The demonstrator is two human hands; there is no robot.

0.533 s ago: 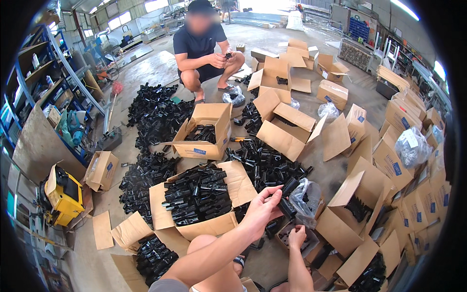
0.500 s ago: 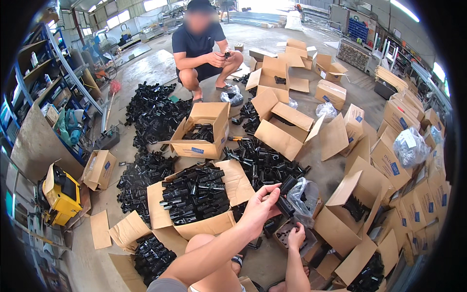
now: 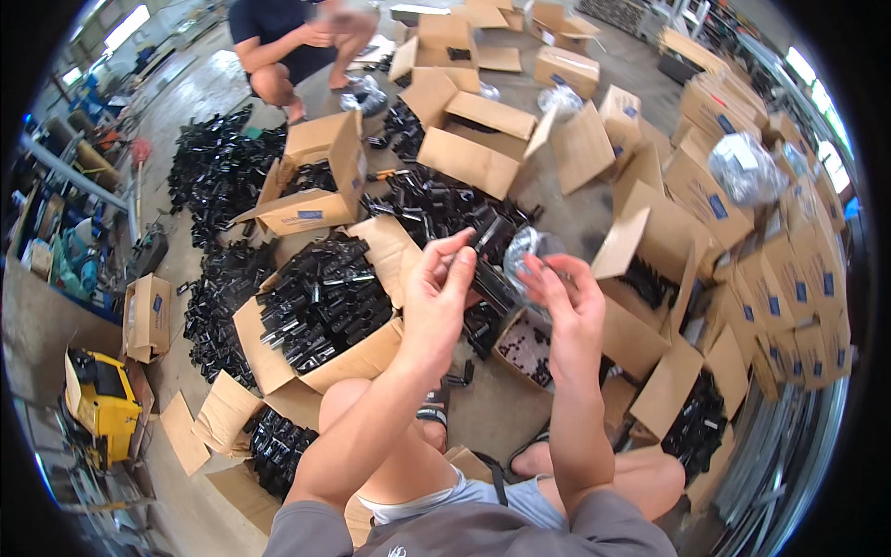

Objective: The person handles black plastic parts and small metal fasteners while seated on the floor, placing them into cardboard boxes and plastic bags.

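Note:
My left hand (image 3: 444,286) pinches a black tubular fitting (image 3: 494,284) between thumb and fingers, held up in front of me. Close to its right side is my right hand (image 3: 571,290), fingers curled together; whatever they hold is too small to make out. Below both hands stands a small open box (image 3: 504,351) with many small dark pieces (image 3: 527,345) in it. A clear plastic bag (image 3: 520,249) lies just behind, partly covered by my right fingers. To the left, an open carton (image 3: 357,360) is filled with similar black fittings (image 3: 320,302).
Loose black fittings (image 3: 227,167) lie heaped on the floor, beside another open carton (image 3: 302,218). A co-worker (image 3: 278,46) squats at the far left. Open cartons (image 3: 473,162) and stacked closed cartons (image 3: 789,292) fill the right. A yellow-and-black machine (image 3: 102,408) sits at the left.
My right hand has risen from the small box of dark pieces to beside the fitting. My left hand still holds the fitting. The view has tilted down and turned right.

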